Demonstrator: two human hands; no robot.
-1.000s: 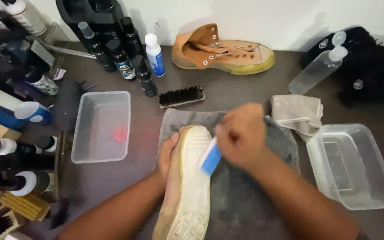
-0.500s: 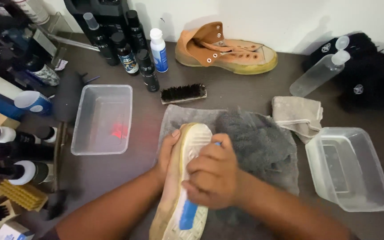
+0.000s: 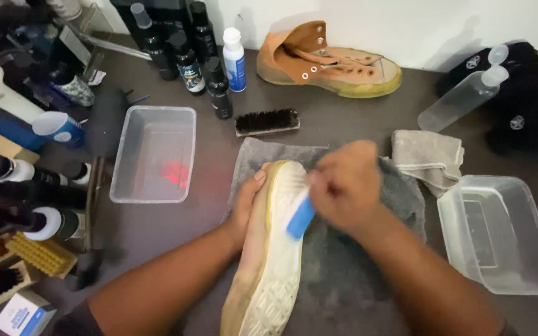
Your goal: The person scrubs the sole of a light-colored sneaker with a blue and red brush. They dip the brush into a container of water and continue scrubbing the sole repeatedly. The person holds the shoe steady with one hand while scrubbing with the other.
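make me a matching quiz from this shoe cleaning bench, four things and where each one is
Things:
1. blue brush
2. tan shoe
3. black brush
4. folded cloth

Places:
A. at the back by the wall
B. in the right hand, on the sole
C. beside the right-side tub
D. just beyond the grey towel

Pairs: 1-B, 2-A, 3-D, 4-C
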